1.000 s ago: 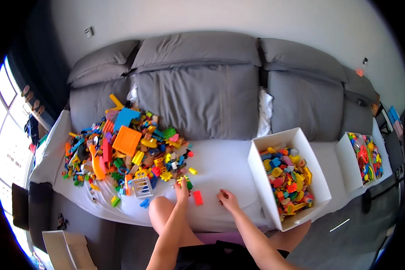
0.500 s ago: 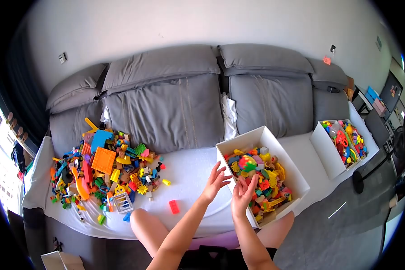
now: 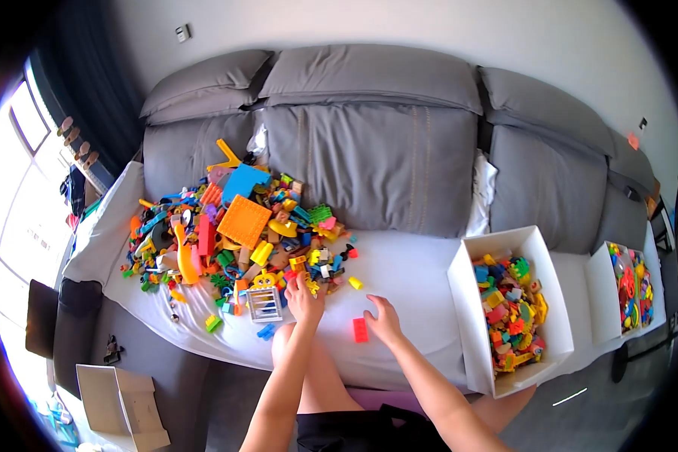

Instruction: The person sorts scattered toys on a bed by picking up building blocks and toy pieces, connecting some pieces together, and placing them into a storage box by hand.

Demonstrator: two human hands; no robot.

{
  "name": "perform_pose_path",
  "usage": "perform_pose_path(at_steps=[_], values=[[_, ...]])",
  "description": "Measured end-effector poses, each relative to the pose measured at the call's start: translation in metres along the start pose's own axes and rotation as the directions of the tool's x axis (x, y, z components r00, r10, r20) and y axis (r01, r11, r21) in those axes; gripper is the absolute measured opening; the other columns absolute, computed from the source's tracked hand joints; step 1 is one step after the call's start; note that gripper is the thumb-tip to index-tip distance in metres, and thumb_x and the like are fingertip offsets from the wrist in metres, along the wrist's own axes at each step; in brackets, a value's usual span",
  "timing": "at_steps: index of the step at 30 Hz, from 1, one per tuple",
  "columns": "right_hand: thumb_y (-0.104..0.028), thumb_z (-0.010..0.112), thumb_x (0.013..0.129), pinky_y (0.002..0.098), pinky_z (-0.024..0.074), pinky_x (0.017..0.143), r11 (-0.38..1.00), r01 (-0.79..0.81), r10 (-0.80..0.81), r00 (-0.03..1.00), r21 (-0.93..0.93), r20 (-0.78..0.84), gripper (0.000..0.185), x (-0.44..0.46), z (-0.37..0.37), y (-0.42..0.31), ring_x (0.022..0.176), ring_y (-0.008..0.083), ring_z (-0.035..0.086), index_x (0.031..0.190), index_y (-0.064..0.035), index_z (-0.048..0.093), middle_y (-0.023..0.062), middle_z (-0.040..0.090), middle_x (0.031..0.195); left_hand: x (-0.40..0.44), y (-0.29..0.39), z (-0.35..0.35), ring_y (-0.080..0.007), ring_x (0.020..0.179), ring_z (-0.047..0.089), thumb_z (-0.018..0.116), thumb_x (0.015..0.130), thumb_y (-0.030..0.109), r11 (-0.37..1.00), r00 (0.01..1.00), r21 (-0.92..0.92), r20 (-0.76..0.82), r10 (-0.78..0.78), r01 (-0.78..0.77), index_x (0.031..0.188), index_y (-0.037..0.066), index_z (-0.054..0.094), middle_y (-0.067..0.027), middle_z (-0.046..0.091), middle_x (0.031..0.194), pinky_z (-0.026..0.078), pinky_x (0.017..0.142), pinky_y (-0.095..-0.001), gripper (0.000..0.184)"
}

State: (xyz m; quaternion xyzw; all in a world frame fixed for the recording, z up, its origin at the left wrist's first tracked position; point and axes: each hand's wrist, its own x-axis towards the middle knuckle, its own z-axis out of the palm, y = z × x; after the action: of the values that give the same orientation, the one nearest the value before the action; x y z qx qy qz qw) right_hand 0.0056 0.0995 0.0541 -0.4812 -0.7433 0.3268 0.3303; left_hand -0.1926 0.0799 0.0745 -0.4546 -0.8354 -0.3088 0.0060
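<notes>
My left hand [image 3: 306, 303] is at the near right edge of a heap of mixed toy pieces, its fingers stretched towards small bricks and a yellow gear piece [image 3: 313, 285]. Just left of it stands a white barred toy piece [image 3: 264, 304], with a yellow toy [image 3: 265, 279] behind. My right hand [image 3: 385, 319] hovers over the white cover, fingers curved and apart, holding nothing. A red brick [image 3: 361, 330] lies close to its left, and a small yellow piece [image 3: 355, 283] lies beyond. An orange plate [image 3: 243, 220] and a blue piece [image 3: 246, 183] top the heap.
A white box [image 3: 468, 324] of mixed toys stands to my right on the sofa. Farther right is another white box [image 3: 605, 297] with toys. Grey cushions [image 3: 369, 169] line the back. An open carton [image 3: 105, 399] is on the lower left.
Both hands have gone from over the white toy box to the left, the left one reaching the heap and the right one coming near the red brick. The view has turned left.
</notes>
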Motion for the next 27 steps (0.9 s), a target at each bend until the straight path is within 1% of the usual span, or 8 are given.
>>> perform_pose_path(at_steps=[1,5,11,15,18,21,23,27], values=[[-0.013,0.062,0.073,0.0384,0.0435,0.087,0.999,0.038,-0.038,0.999,-0.006,0.008,0.042,0.013,0.011,-0.005,0.101,0.0334,0.053,0.114,-0.0059,0.054,0.0169,0.056,0.109,0.006,-0.011,0.002,-0.0433,0.103,0.045,0.075,0.064,0.031,0.997,0.998,0.060,0.017,-0.052,0.051,0.129,0.008,0.032,-0.0244,0.038,0.123,0.041,0.088,-0.0435,0.081],[-0.022,0.066,0.074,0.0400,0.0407,0.091,0.979,0.199,-0.196,0.979,-0.052,0.048,0.050,0.067,0.047,-0.014,0.106,0.0355,0.049,0.119,-0.0070,0.050,0.0191,0.053,0.115,0.018,-0.029,0.013,-0.0477,0.104,0.043,0.078,0.058,0.043,0.968,0.962,-0.049,0.129,-0.240,0.248,0.138,0.011,0.018,-0.0295,0.032,0.126,0.040,0.089,-0.0464,0.105],[-0.039,0.071,0.068,0.0408,0.0407,0.090,0.942,0.293,-0.264,0.948,-0.164,0.179,0.071,0.149,0.090,-0.024,0.101,0.0337,0.051,0.126,-0.0100,0.044,0.0159,0.052,0.109,0.035,-0.019,0.014,-0.0418,0.107,0.043,0.078,0.054,0.047,0.957,0.950,0.087,0.121,-0.287,0.278,0.137,0.013,0.026,-0.0228,0.037,0.126,0.045,0.084,-0.0422,0.104],[-0.048,0.073,0.062,0.0394,0.0458,0.085,0.969,0.211,-0.133,0.885,-0.129,0.446,0.083,0.189,0.106,-0.023,0.107,0.0330,0.052,0.129,-0.0134,0.039,0.0116,0.046,0.126,0.046,-0.021,0.010,-0.0363,0.107,0.046,0.077,0.054,0.049,0.956,0.947,0.099,0.142,-0.288,0.276,0.136,0.016,0.028,-0.0166,0.042,0.125,0.046,0.084,-0.0390,0.102],[-0.045,0.075,0.061,0.0375,0.0437,0.090,0.959,0.186,-0.033,0.823,-0.214,0.567,0.081,0.200,0.105,-0.023,0.112,0.0316,0.050,0.129,-0.0167,0.040,0.0111,0.041,0.133,0.047,-0.022,0.012,-0.0336,0.102,0.049,0.078,0.054,0.049,0.973,0.960,0.078,0.163,-0.228,0.218,0.134,0.015,0.031,-0.0139,0.047,0.119,0.045,0.084,-0.0373,0.099],[-0.037,0.073,0.061,0.0371,0.0462,0.082,0.969,0.206,-0.093,0.814,-0.136,0.573,0.058,0.195,0.089,-0.013,0.099,0.0286,0.056,0.111,-0.0168,0.053,0.0089,0.054,0.114,0.042,-0.015,0.012,-0.0341,0.094,0.052,0.078,0.052,0.049,1.000,0.984,0.006,0.173,-0.031,0.030,0.131,0.014,0.036,-0.0140,0.052,0.111,0.045,0.081,-0.0378,0.096],[-0.032,0.071,0.062,0.0365,0.0466,0.078,0.967,0.231,-0.136,0.825,-0.109,0.549,0.044,0.180,0.074,0.002,0.093,0.0264,0.057,0.099,-0.0129,0.057,0.0074,0.060,0.100,0.028,-0.002,0.019,-0.0341,0.093,0.052,0.079,0.051,0.048,0.999,0.969,-0.010,0.245,-0.035,0.038,0.130,0.013,0.038,-0.0139,0.054,0.108,0.045,0.080,-0.0379,0.096],[-0.030,0.071,0.065,0.0360,0.0465,0.078,0.987,0.121,-0.054,0.864,-0.103,0.501,0.043,0.146,0.025,0.020,0.091,0.0274,0.058,0.101,-0.0124,0.055,0.0088,0.060,0.099,0.001,0.021,0.037,-0.0339,0.094,0.053,0.079,0.053,0.046,0.992,0.928,-0.110,0.371,-0.022,0.067,0.131,0.013,0.035,-0.0155,0.050,0.112,0.045,0.081,-0.0381,0.095]])
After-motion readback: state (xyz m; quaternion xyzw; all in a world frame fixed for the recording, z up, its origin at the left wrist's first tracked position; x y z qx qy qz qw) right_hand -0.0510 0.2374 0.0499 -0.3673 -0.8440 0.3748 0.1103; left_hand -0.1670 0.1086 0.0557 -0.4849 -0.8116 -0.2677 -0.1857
